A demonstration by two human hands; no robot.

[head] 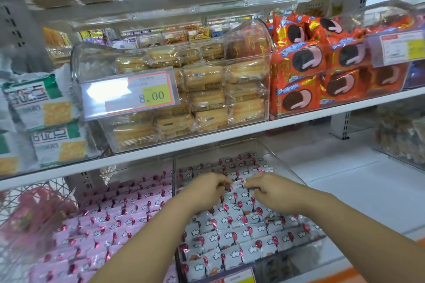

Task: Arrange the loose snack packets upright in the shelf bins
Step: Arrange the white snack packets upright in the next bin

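Shop shelf (349,181) | clear bin (286,169) | left hand (207,187), right hand (271,193) pinch packets (230,236)

Fingertips of the left hand (207,188) and right hand (273,193) are hidden among the grey packets (230,236). Small print on the price tag (138,93) blurs beyond reading.

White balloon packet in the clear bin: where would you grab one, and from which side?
Pinch its top edge, coming straight down from above. The white balloon packet stands upright, packed tight among neighbours inside the clear bin, so only that upper edge is free.
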